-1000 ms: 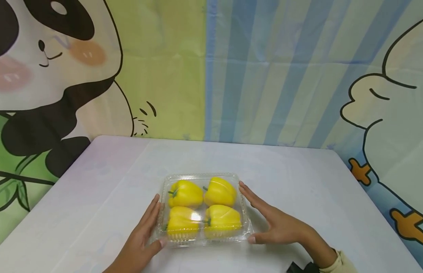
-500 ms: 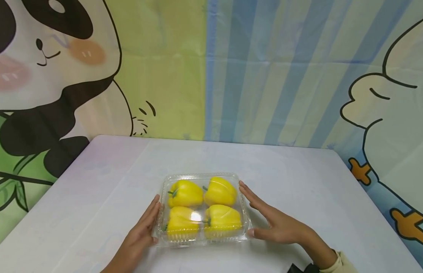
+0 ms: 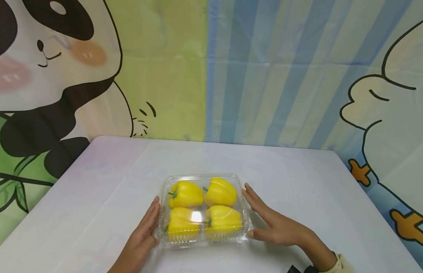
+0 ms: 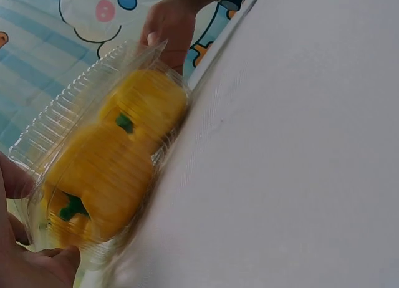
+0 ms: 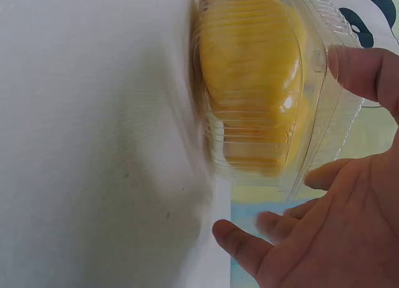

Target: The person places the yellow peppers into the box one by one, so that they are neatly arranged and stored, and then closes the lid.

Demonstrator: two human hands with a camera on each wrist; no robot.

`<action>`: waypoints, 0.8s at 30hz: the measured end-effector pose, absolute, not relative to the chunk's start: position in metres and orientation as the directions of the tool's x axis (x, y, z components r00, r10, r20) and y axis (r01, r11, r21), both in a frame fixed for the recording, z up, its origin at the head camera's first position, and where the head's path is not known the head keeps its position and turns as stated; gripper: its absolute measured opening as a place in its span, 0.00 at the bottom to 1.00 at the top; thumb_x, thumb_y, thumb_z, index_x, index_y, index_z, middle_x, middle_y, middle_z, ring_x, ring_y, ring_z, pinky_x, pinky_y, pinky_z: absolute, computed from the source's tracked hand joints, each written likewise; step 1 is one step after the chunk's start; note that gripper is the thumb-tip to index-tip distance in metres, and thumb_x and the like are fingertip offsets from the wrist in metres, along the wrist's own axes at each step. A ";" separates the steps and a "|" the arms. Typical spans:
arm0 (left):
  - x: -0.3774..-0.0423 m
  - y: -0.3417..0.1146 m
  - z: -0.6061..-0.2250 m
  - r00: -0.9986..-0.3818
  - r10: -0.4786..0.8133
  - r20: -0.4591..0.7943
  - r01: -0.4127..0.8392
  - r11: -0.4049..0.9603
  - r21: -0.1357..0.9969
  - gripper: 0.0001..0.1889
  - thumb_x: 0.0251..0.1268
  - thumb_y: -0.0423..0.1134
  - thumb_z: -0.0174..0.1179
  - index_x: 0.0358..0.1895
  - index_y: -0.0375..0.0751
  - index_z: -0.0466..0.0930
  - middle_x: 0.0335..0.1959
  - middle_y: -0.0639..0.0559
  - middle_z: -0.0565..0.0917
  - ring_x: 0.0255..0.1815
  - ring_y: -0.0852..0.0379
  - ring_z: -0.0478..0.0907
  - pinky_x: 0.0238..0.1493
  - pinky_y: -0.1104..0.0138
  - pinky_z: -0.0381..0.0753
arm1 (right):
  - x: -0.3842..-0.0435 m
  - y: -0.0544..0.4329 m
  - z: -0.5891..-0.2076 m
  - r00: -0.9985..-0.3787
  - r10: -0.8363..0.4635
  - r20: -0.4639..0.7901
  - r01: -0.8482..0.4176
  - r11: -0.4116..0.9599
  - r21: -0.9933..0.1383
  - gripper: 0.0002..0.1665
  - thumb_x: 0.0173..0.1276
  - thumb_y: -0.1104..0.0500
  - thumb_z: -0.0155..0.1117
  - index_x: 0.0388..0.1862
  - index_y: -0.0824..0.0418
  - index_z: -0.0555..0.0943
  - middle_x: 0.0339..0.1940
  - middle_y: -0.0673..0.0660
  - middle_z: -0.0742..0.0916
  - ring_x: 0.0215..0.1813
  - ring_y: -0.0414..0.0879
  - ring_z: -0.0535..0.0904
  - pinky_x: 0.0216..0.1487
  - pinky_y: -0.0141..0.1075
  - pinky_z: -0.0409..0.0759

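A clear plastic clamshell container (image 3: 202, 232) with its lid down stands on the table, several yellow bell peppers inside. One bell pepper (image 3: 186, 193) with a green stem lies at its back left. Along the container's left side rests my left hand (image 3: 140, 237), fingers extended and thumb near the front left corner. On the other side, my right hand (image 3: 277, 225) is spread, its thumb at the front right corner and its fingertips just off the right wall. In the right wrist view, the right thumb (image 5: 358, 73) touches the lid's edge while the other fingers stand apart.
The white table (image 3: 286, 174) extends behind and to both sides of the container. Behind it hangs a cloth backdrop (image 3: 170, 68) with a cartoon panda and blue stripes. A black band (image 3: 301, 269) shows by the right wrist.
The left thumb has drawn back from the container's front left corner to lie beside it. The right fingertips have shifted slightly away from the right wall. The container has stayed in place.
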State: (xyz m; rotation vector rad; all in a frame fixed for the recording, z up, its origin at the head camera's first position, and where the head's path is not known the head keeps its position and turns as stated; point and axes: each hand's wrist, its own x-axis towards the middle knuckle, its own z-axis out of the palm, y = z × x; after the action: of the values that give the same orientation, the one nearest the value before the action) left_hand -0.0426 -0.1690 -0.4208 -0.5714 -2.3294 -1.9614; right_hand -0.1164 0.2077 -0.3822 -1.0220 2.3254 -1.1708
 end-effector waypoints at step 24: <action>-0.042 -0.192 -0.400 -0.839 0.369 -0.401 -0.498 -0.221 0.839 0.36 0.71 0.34 0.53 0.69 0.19 0.41 0.40 0.40 0.84 0.43 0.43 0.84 0.49 0.53 0.82 | -0.107 0.210 -0.394 -0.710 -0.699 0.090 -0.366 0.256 -0.895 0.41 0.74 0.61 0.58 0.79 0.60 0.51 0.33 0.51 0.82 0.37 0.43 0.78 0.53 0.40 0.79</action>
State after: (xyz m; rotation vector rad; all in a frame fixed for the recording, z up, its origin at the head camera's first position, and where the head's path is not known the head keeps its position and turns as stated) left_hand -0.0419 -0.1925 -0.4000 0.2227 -2.1549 -3.0057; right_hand -0.1070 0.2104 -0.3938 -0.9782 2.2081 -1.4359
